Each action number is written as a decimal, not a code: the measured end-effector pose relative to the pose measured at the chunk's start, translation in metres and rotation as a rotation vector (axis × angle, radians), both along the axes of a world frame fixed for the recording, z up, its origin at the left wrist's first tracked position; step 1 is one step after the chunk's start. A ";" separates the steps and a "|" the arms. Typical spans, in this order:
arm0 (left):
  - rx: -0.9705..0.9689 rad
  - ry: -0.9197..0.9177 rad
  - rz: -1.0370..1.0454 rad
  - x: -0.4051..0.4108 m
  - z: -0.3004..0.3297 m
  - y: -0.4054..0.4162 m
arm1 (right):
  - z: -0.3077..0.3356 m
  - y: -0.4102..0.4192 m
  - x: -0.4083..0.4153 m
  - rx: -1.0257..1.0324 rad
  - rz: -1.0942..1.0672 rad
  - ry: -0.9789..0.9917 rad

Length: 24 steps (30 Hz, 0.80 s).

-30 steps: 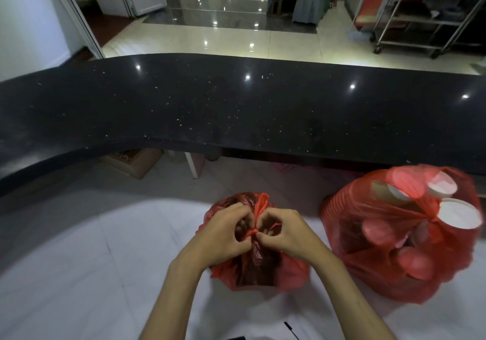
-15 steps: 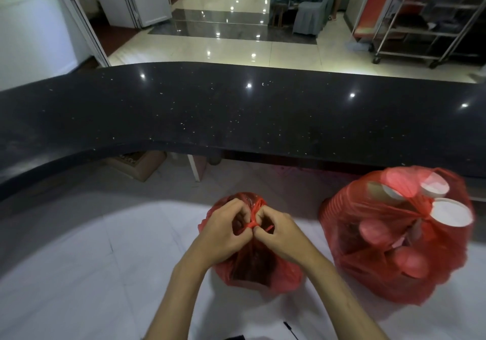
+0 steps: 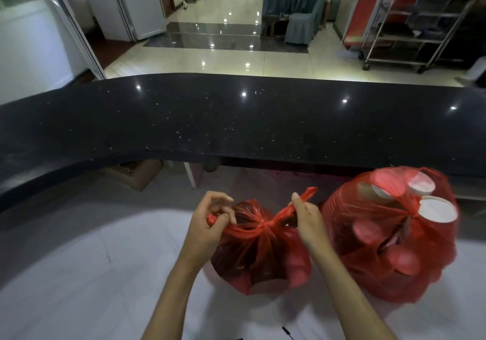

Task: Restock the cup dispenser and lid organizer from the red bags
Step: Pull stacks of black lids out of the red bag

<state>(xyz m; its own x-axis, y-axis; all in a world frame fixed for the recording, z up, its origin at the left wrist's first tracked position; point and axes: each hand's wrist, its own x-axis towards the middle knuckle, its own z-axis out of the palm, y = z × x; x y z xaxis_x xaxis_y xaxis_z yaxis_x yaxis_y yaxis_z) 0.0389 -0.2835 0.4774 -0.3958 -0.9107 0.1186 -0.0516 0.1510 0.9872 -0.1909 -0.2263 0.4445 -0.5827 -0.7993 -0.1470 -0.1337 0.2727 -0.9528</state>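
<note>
Red bags sit side by side on a pale lower work surface [image 3: 79, 274], in front of a long black speckled counter [image 3: 236, 118] that curves across the view. The smaller red bag [image 3: 260, 255] lies near the middle, directly in front of the person, and its neck is drawn into a knot with two twisted handle ends running out to either side. The left hand [image 3: 210, 221] pinches the left handle end, thumb and curled fingers closed on the red plastic, with the remaining fingers loosely bent above it. The right hand [image 3: 306, 218] grips the right handle end, fingers wrapped round the twisted strip and the thumb upright along it, so that the tip of the strip sticks up past the thumb. The two hands are apart, with the knot between them. What fills this bag cannot be made out through the dark plastic. Just to its right, touching or nearly touching, stands the larger red bag [image 3: 389, 247], tied at the top and bulging; through its thin plastic show white round cup ends [image 3: 438, 209] and several reddish discs. A small dark pen-like object [image 3: 288, 332] lies on the pale surface between the forearms. Beyond the counter a glossy tiled floor [image 3: 226, 60] reflects ceiling lights, with a draped table [image 3: 289, 0] and a metal trolley [image 3: 410, 42] farther back.
</note>
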 end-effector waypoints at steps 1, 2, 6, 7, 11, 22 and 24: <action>-0.009 -0.044 -0.020 0.001 0.001 -0.001 | -0.001 0.000 0.000 -0.002 0.009 -0.035; -0.036 -0.107 -0.044 0.002 0.001 -0.003 | -0.001 -0.002 0.001 -0.008 0.016 -0.072; -0.315 -0.413 -0.244 -0.005 -0.004 -0.003 | -0.002 -0.007 0.007 -0.047 0.056 -0.134; -0.348 -0.458 -0.311 -0.010 -0.006 -0.002 | 0.000 -0.008 0.010 -0.064 0.070 -0.148; -0.420 -0.581 -0.316 -0.021 -0.013 0.001 | 0.010 -0.002 0.019 -0.118 0.267 -0.095; -0.299 -0.428 -0.017 0.002 -0.003 -0.008 | -0.006 0.009 -0.010 -0.134 0.180 0.347; -0.228 -0.420 0.086 0.006 0.001 -0.009 | -0.004 0.012 -0.018 -0.114 0.129 0.384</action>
